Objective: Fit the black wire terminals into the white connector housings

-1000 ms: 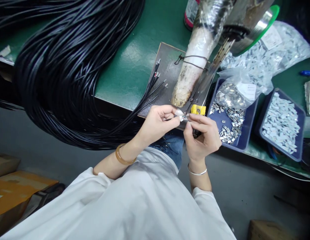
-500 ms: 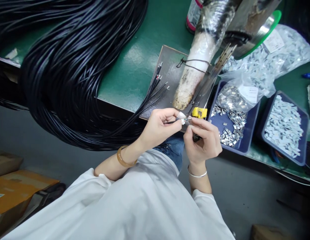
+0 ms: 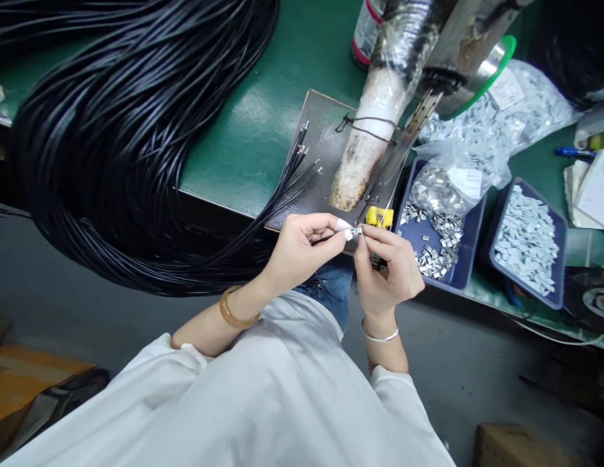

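Observation:
My left hand [image 3: 302, 250] pinches the end of a black cable between thumb and forefinger, with white coverings on the fingertips. At the cable's tip is a small silvery metal connector [image 3: 356, 231]. My right hand [image 3: 390, 269] closes thumb and forefinger on the connector's other side, so both hands meet there. Just beyond the fingers sits a yellow block [image 3: 379, 216], beneath a slanted metal arm [image 3: 403, 139]. Fine detail between the fingertips is too small to make out.
A large bundle of black cables [image 3: 111, 143] hangs over the table edge at left. A wrapped white tube [image 3: 364, 149] slants above a grey board [image 3: 314, 133]. At right stand a blue tray [image 3: 470, 259] of metal shells and another tray [image 3: 525, 240] of pale pieces, behind them plastic bags [image 3: 506, 120].
My right fingertips have come closer to the left ones at the connector. The whole view has shifted slightly, so the trays and tube appear further left.

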The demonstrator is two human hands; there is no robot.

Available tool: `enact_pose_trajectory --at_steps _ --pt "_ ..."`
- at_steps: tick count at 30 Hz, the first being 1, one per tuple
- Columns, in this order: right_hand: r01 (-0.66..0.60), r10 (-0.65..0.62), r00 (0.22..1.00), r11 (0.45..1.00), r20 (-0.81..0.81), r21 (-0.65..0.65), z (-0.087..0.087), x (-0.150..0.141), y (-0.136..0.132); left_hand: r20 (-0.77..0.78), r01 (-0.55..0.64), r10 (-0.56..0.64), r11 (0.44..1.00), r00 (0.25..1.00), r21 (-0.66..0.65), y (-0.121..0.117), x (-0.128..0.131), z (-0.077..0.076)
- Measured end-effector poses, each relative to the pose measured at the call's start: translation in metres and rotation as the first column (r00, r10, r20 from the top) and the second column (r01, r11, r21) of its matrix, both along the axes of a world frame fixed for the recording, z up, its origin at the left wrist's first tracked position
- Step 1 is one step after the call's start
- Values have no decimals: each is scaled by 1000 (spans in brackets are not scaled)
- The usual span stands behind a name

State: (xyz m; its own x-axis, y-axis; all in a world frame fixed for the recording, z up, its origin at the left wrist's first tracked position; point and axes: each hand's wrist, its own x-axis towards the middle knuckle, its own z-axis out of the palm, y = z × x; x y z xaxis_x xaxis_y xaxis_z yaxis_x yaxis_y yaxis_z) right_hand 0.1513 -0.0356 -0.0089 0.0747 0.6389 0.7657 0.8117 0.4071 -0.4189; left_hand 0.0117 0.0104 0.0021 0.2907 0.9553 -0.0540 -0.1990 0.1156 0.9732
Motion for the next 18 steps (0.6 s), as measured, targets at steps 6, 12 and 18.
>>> enact_pose_trajectory --at_steps 6,12,18 --pt "-43 37 997 995 -63 -90 2 2 2 -114 -41 57 990 992 135 1 3 -3" --pt "-42 36 997 995 -72 -91 8 1 4 -152 -75 114 968 982 240 3 2 0" --pt "-67 65 997 994 -30 -86 5 2 0 -160 -40 77 975 984 218 2 0 -7"
